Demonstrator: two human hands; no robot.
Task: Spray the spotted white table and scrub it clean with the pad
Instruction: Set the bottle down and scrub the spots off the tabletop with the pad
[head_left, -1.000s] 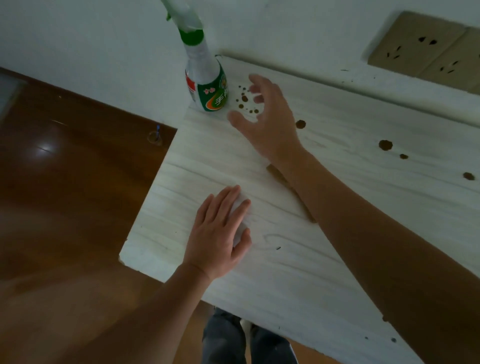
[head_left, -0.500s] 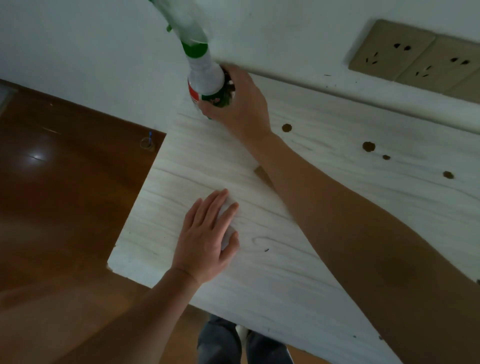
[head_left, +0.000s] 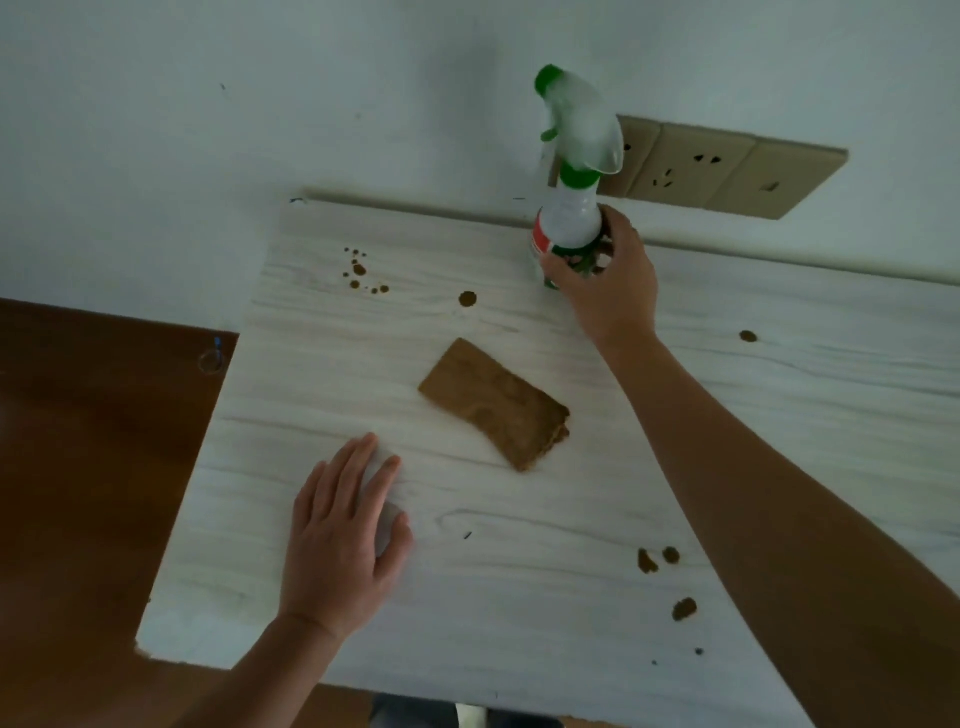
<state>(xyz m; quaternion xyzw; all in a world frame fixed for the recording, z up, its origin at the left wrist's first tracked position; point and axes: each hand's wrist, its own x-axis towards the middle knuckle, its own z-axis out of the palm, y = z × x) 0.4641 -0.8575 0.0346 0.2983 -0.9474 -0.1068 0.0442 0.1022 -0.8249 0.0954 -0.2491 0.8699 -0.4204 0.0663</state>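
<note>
The bottle (head_left: 569, 218) is gripped round its lower body by the right hand (head_left: 605, 283), fingers and thumb curled about it, at the far edge of the table (head_left: 519, 613) against the wall (head_left: 260, 104). It is held upright; whether its base touches the table cannot be told, since it is hidden by the hand. The left hand (head_left: 337, 540) is laid flat with straight fingers near the front left corner, holding nothing. One brown pad (head_left: 493, 405) lies near the middle, apart from both hands.

A cluster of small spots (head_left: 358, 270) is seen near the far left corner. Five larger spots are counted: one (head_left: 467, 299) between cluster and bottle, one (head_left: 748, 336) right of the right arm, and three by that forearm towards the front.

Three sockets (head_left: 696, 169) are set in the wall, the leftmost partly covered by the spray head. Brown floor (head_left: 78, 467) lies left of the table.
</note>
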